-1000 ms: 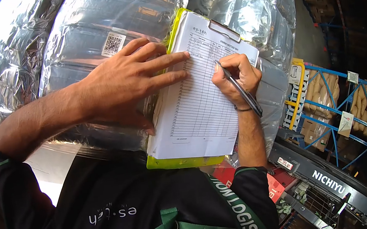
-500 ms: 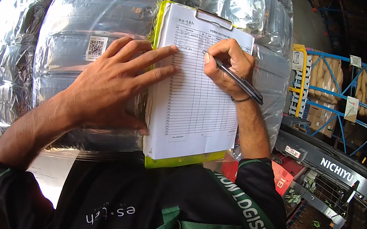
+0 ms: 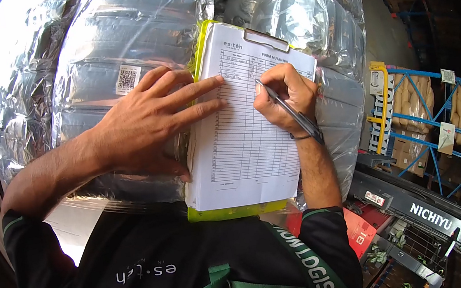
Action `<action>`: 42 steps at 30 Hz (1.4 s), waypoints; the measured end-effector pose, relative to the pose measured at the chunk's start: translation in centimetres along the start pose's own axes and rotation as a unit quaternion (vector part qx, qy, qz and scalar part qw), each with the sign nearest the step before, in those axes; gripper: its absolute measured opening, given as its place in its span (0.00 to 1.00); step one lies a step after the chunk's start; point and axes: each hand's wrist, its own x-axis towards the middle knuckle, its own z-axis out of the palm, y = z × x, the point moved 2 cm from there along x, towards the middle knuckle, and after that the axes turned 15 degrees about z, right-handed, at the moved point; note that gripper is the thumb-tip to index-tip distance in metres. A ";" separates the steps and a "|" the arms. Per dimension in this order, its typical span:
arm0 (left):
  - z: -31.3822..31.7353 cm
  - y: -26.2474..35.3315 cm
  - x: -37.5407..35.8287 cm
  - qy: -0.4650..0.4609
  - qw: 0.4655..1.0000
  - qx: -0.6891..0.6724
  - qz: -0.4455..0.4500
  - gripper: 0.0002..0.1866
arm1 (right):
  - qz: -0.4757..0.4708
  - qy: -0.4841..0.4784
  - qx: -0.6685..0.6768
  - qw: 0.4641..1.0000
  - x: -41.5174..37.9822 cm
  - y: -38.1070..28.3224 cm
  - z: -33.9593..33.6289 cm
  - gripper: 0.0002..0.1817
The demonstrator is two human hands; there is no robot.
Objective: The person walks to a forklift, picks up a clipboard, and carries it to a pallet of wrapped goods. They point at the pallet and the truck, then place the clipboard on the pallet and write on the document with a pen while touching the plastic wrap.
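Note:
A yellow-green clipboard (image 3: 234,211) with a metal clip (image 3: 266,39) carries a stack of papers, and a printed table form (image 3: 241,136) lies on top. Handwriting fills a few of its upper rows. My right hand (image 3: 289,97) is closed around a dark pen (image 3: 297,114), its tip on the form's upper middle. Lying with fingers spread, my left hand (image 3: 155,113) touches the form's left side with two fingertips, its thumb at the paper's lower left edge. Beneath the board are bundles wrapped in clear plastic (image 3: 127,35), one with a QR label (image 3: 128,79).
Blue racking (image 3: 431,104) with filled tan sacks (image 3: 412,98) and cardboard boxes (image 3: 409,154) stands to the right. A dark machine marked NICHIYU (image 3: 429,216) is at the lower right, near a red panel (image 3: 362,231).
The whole view has shifted, so the clipboard and hands appear slightly lower. Both hands keep nearly the same place on the form, and the pen stays at the upper rows.

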 end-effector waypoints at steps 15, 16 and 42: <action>-0.8 -0.4 -0.1 0.001 0.999 0.007 0.051 0.63 | -0.027 0.017 -0.026 0.999 0.1 -0.9 -0.3 0.11; -0.7 -0.2 0.0 0.000 0.999 0.004 0.051 0.63 | -0.025 0.023 -0.020 0.999 0.1 -0.8 -0.4 0.11; -1.1 -0.2 -0.1 0.004 0.999 -0.018 0.032 0.68 | 0.016 0.003 0.015 1.000 0.5 -0.4 -0.2 0.09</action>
